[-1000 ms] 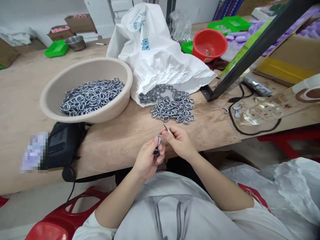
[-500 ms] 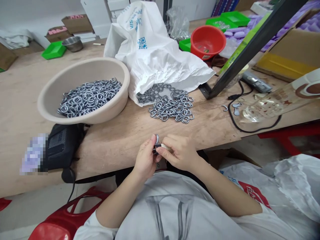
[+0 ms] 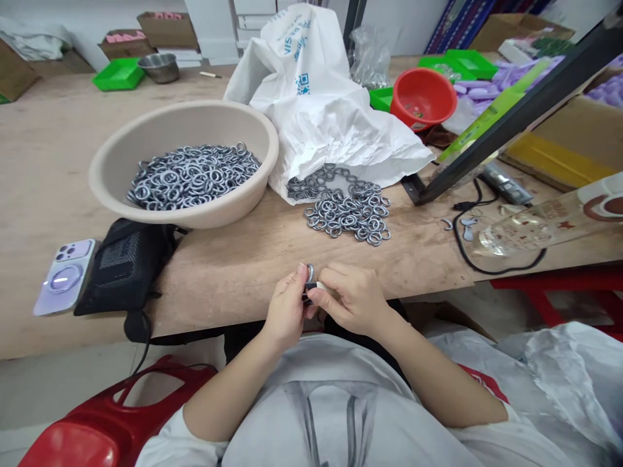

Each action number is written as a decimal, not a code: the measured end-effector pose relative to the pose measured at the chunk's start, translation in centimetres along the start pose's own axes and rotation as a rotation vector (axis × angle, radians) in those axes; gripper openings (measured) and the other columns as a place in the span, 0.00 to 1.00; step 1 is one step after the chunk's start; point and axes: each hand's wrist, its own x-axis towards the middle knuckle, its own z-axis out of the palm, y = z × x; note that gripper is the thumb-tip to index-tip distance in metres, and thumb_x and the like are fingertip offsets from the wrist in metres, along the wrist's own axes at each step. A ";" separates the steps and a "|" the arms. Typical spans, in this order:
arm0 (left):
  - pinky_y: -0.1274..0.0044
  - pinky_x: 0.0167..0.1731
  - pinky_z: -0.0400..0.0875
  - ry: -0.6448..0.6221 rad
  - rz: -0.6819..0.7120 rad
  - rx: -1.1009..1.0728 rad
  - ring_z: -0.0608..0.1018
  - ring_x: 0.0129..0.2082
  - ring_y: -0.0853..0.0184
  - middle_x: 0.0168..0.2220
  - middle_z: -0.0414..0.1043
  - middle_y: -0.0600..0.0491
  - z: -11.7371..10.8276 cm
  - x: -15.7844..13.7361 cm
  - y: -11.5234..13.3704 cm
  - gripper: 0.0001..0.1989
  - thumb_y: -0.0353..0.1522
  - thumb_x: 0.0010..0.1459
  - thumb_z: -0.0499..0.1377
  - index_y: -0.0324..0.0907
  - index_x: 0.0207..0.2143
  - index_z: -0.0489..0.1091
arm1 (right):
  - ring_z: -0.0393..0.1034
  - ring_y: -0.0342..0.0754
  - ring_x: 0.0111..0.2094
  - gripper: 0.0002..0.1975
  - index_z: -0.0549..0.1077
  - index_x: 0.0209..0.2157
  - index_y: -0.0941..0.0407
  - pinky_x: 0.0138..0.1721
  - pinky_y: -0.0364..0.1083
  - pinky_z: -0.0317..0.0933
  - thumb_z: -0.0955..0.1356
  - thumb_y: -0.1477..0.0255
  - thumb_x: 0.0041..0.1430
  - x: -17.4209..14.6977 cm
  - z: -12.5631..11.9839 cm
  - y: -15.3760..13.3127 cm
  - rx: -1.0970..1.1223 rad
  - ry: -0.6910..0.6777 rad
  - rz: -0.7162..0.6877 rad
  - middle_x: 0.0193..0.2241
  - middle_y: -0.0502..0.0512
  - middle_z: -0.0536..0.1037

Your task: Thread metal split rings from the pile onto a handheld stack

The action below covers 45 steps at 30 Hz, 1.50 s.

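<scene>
My left hand (image 3: 286,310) is closed on a shiny grey ring (image 3: 311,271), whose upper curve sticks up past the thumb. From the other side, my right hand (image 3: 357,297) grips a small tool (image 3: 311,285) with a dark flat end and a pale part, held against the ring. Fingers hide most of the tool, so its kind is unclear. Beyond the hands, a pile of grey rings (image 3: 348,215) spills from the mouth of a white sack (image 3: 331,117). To the left, a beige basin (image 3: 104,185) holds many similar rings (image 3: 195,175).
A black pouch (image 3: 129,266) and a lilac phone (image 3: 65,275) lie at the left. On the right are a black metal post (image 3: 496,123), a cable (image 3: 457,237) and a clear bottle (image 3: 530,227). Further back stands a red bowl (image 3: 423,97).
The camera view has shifted, so the table items appear further right. Both hands keep nearly the same hold on the ring and the small tool.
</scene>
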 end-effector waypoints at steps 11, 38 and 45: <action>0.83 0.14 0.50 -0.082 -0.125 -0.102 0.60 0.12 0.79 0.17 0.61 0.59 -1.4 -0.2 0.7 0.25 0.48 0.55 0.63 0.40 0.21 0.60 | 0.64 0.45 0.26 0.26 0.69 0.23 0.54 0.30 0.45 0.54 0.60 0.52 0.67 2.3 1.7 1.5 0.333 0.028 0.262 0.21 0.50 0.71; 0.82 0.23 0.57 0.074 0.209 0.571 0.65 0.22 0.73 0.26 0.70 0.55 -1.8 3.0 1.3 0.13 0.41 0.54 0.66 0.41 0.33 0.73 | 0.64 0.45 0.30 0.13 0.72 0.25 0.56 0.32 0.43 0.52 0.68 0.64 0.59 4.3 -0.9 7.0 0.078 -0.026 0.395 0.27 0.51 0.73; 0.79 0.31 0.58 0.039 0.359 0.931 0.70 0.30 0.66 0.28 0.73 0.52 0.2 4.4 1.1 0.08 0.37 0.59 0.62 0.43 0.29 0.75 | 0.68 0.46 0.32 0.12 0.76 0.35 0.57 0.36 0.44 0.60 0.67 0.63 0.60 1.6 -1.0 7.6 0.621 -0.068 0.357 0.30 0.51 0.75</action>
